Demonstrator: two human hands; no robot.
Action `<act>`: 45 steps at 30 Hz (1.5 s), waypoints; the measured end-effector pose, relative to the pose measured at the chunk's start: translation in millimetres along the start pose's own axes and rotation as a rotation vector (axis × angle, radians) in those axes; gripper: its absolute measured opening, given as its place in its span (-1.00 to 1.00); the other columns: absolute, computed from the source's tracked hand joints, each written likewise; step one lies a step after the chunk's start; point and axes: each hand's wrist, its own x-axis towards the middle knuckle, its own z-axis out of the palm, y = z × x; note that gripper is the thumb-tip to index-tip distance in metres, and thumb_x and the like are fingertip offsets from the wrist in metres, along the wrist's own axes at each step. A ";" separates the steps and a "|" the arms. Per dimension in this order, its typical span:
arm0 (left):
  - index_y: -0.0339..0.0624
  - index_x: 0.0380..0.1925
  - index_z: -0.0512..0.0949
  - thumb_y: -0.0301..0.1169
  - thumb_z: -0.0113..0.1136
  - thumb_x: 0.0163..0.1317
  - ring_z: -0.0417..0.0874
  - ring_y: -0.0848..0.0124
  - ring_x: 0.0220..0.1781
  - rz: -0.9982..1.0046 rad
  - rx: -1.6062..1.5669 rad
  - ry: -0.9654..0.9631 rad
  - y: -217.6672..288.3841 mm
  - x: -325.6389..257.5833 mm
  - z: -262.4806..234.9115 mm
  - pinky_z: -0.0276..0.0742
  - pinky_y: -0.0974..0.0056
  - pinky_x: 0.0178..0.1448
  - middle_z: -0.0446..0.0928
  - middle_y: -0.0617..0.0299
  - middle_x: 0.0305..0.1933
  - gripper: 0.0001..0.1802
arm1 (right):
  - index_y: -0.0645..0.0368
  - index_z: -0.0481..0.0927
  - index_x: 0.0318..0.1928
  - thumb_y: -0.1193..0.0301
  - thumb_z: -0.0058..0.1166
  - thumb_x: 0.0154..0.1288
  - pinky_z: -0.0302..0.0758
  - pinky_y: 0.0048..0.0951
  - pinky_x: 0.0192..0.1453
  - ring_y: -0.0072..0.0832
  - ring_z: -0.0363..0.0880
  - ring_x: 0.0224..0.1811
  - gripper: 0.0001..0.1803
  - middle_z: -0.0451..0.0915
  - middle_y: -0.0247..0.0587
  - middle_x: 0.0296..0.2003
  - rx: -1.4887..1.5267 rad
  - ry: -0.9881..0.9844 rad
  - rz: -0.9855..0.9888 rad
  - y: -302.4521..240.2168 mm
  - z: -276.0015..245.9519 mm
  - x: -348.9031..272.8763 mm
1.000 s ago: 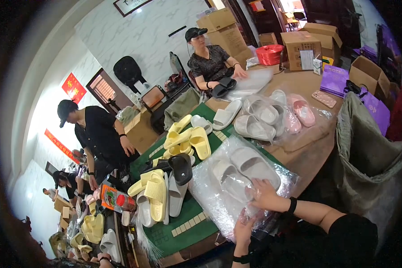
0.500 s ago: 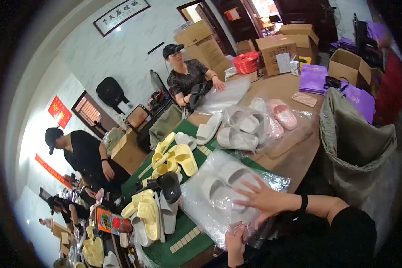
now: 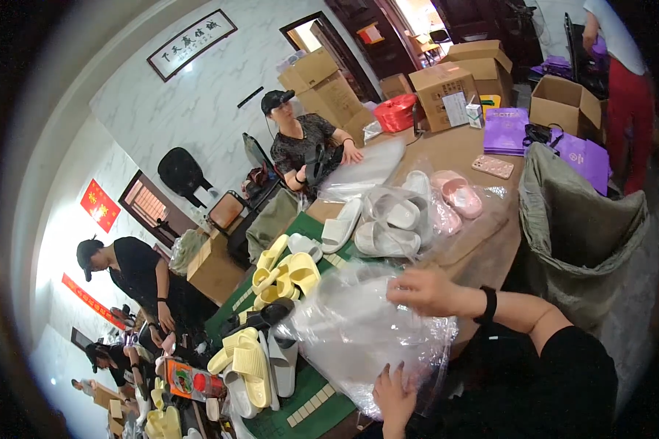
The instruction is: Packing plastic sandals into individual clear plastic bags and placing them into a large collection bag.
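Observation:
A large clear plastic bag (image 3: 344, 333) covers the near part of the green mat in front of me. Its film is puffed and shiny, and whatever lies inside is blurred to a pale shape. My right hand (image 3: 433, 294) is closed in a pinch at the bag's upper right part. My left hand (image 3: 394, 401) touches the bag's near edge with its fingers apart. Left of the bag are yellow slippers (image 3: 251, 369), grey slippers (image 3: 282, 358) and a black slipper (image 3: 274, 313). Beyond it, a grey-white slipper (image 3: 342, 225) lies at the mat's edge.
Bagged grey slippers (image 3: 389, 238) and pink slippers (image 3: 458, 194) lie on the brown table. A person (image 3: 300, 139) handles a black slipper beside stacked clear bags (image 3: 370, 164). A woven sack (image 3: 575, 234) stands at right, near purple bags (image 3: 505, 130) and cartons (image 3: 447, 91).
The pair of slippers seen clearly in the bag is now blurred under puffed film. My right hand has gone from spread to pinching. A person in red trousers shows more fully at far right.

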 end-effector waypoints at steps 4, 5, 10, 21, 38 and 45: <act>0.12 0.01 0.50 -0.16 0.16 0.10 0.35 0.00 0.17 -0.024 0.043 -0.056 -17.3 -13.8 33.5 0.25 -0.07 0.13 0.36 -0.02 0.16 -0.58 | 0.03 0.46 -0.17 0.49 0.10 -0.03 0.45 -0.41 -0.38 -0.37 0.44 -0.40 -0.68 0.46 -0.26 -0.18 -0.323 0.185 -0.074 24.5 -35.8 37.4; 0.11 0.00 0.47 -0.17 0.18 0.07 0.39 0.00 0.10 0.028 0.139 -0.042 -18.8 -14.9 36.2 0.31 -0.08 0.05 0.38 -0.01 0.12 -0.56 | 0.02 0.46 -0.18 0.48 0.10 -0.04 0.44 -0.42 -0.38 -0.38 0.43 -0.41 -0.68 0.46 -0.26 -0.17 -0.403 0.207 -0.053 35.2 -40.3 44.7; 0.07 -0.09 0.50 -0.18 0.18 0.07 0.42 0.05 0.00 0.047 0.076 -0.015 -20.6 -11.8 38.5 0.33 -0.04 -0.10 0.41 0.04 -0.01 -0.64 | 0.03 0.53 -0.18 0.50 0.06 -0.03 0.47 -0.30 -0.30 -0.27 0.49 -0.36 -0.69 0.47 -0.23 -0.11 -0.528 0.213 0.116 120.7 -19.3 43.6; -0.12 0.02 0.48 -0.36 0.16 0.10 0.44 -0.13 0.05 0.117 -0.126 -0.008 -15.4 18.2 -11.5 0.37 -0.04 0.09 0.39 -0.26 0.07 -0.57 | 0.17 0.58 -0.42 0.49 0.00 0.00 0.45 -0.16 -0.22 -0.10 0.52 -0.28 -0.88 0.52 -0.15 -0.34 -0.213 -0.020 0.519 133.7 27.4 -20.3; -0.02 -0.14 0.58 -0.49 0.14 -0.02 0.38 0.16 0.17 0.538 0.153 0.626 53.8 128.2 -99.4 0.20 0.07 0.22 0.39 0.08 0.12 -0.64 | 0.29 0.28 0.20 0.10 0.28 0.07 0.28 -0.39 0.26 -0.35 0.35 0.17 -0.21 0.42 -0.03 0.12 1.358 -0.659 0.373 -106.0 58.9 -5.6; -0.07 -0.10 0.53 -0.46 0.15 -0.03 0.37 0.14 0.19 0.677 0.113 0.476 49.5 125.7 -83.8 0.23 0.05 0.23 0.38 0.09 0.13 -0.60 | 0.32 0.50 -0.02 0.09 0.16 0.17 0.40 -0.41 0.07 -0.47 0.49 -0.03 -0.44 0.59 -0.10 -0.11 1.306 -1.025 0.545 -113.3 62.7 -13.3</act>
